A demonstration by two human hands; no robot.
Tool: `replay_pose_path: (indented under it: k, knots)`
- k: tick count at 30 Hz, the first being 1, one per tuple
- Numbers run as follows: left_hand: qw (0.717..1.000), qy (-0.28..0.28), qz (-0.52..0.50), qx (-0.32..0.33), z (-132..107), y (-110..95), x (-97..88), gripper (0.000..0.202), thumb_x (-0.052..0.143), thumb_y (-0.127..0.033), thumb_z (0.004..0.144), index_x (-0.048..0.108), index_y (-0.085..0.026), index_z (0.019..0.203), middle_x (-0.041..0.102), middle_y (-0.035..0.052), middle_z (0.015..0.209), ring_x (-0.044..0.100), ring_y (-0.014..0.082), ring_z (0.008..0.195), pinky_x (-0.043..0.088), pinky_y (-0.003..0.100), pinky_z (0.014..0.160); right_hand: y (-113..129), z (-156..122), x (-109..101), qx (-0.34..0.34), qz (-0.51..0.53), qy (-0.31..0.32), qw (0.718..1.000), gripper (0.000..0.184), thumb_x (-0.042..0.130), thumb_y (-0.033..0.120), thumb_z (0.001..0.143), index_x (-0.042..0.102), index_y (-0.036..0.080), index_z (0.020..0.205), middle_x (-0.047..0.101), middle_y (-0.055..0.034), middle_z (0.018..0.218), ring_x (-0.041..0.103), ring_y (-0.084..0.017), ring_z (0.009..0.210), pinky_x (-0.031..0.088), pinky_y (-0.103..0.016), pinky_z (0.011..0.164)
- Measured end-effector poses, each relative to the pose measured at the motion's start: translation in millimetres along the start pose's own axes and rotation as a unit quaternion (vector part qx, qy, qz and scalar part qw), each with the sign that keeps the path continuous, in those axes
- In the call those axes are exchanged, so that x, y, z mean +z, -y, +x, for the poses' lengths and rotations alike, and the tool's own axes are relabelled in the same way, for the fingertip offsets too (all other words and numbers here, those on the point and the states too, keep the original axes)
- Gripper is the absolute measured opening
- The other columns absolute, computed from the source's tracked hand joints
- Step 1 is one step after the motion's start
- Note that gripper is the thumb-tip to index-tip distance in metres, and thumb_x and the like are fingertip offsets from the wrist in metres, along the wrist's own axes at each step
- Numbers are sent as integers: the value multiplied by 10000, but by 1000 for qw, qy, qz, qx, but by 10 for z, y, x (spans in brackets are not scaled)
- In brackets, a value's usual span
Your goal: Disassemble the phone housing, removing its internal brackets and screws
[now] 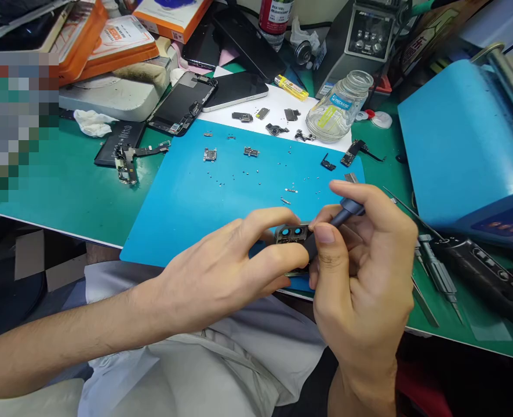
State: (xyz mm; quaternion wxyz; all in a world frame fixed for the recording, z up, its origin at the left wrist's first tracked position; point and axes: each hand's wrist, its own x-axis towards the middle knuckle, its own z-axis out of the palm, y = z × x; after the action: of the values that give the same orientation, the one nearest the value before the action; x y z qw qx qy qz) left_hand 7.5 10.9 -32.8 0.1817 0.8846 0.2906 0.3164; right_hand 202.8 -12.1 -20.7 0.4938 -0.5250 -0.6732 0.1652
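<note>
My left hand (243, 249) is closed around a phone housing (291, 233) at the near edge of the blue mat. Two round blue lenses show at the housing's upper end; most of the rest is hidden behind my fingers. In my right hand (356, 260) is a screwdriver (347, 209) with a dark blue-grey handle, gripped between thumb and fingers. Its shaft slants down toward the housing, and its tip is out of sight behind my left fingers. Just beyond lie two small metal brackets (291, 190) on the mat.
Tiny screws and parts dot the blue mat (186, 202). Phone parts lie on white paper (277, 101) beside a glass jar (337, 110). Tweezers (425, 304) and a black handheld tool (486, 281) lie right, below a blue machine (469, 145). A phone screen (182, 101) and battery (119, 142) lie left.
</note>
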Motion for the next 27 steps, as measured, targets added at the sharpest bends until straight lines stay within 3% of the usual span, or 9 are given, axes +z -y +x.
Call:
replay_pose_path:
  k: [2,5,8,12,16,19,23,27]
  knots:
    - [1000,-2,1,3,-4,-3,0,362,653,-125,1073,473,-244,1365,539,139,1516,744,213,1171,685,402,1019,37,52,-20,-13,-37,20,999,500,656,201,1051,602,344,1527,705,-72,1355,747,-228,1046,672,-424,930]
    - [1000,-3,-7,9,-12,-2,9,386,664,-87,1055,470,-222,1360,529,161,1513,756,226,1169,688,409,1010,71,132,-50,-37,-112,40,992,500,722,217,1018,640,347,1493,707,-56,1279,714,-198,953,653,-353,811]
    - [1000,-7,-15,13,-19,9,28,360,635,-105,1082,459,-225,1372,532,174,1519,775,220,1162,693,402,991,75,188,-83,-55,-123,67,989,474,718,209,1017,655,327,1471,691,-47,1247,690,-167,897,614,-307,729]
    - [1000,-4,-18,11,-25,24,39,312,586,-121,1111,451,-259,1356,525,163,1574,783,199,1148,694,386,969,99,189,-112,-70,-112,75,988,492,494,151,1063,621,306,1513,685,-62,1357,710,-197,1062,627,-356,872]
    - [1000,-12,-10,10,-29,25,35,282,589,-154,1118,458,-235,1354,550,179,1551,792,226,1139,707,384,894,171,143,-123,-65,-137,58,987,481,577,173,1053,611,283,1521,695,-66,1405,715,-228,1165,630,-398,941]
    - [1000,-16,-17,12,-31,22,44,314,636,-125,1087,457,-221,1326,544,198,1552,795,231,1124,710,384,877,195,122,-120,-64,-125,58,988,496,508,131,1071,616,280,1532,699,-60,1421,711,-215,1191,618,-393,989]
    - [999,-31,-22,19,-37,30,74,307,666,-139,1074,468,-204,1298,551,204,1524,803,230,1080,714,382,851,160,118,-99,-66,-142,40,987,511,604,164,1048,595,269,1548,690,-74,1413,720,-215,1118,628,-374,867]
    - [999,-32,-25,23,-41,47,85,351,709,-133,1044,480,-186,1305,541,201,1532,784,250,1117,712,393,867,109,108,-96,-26,-104,42,993,478,479,178,1089,594,247,1548,678,-96,1404,706,-223,1035,616,-435,861]
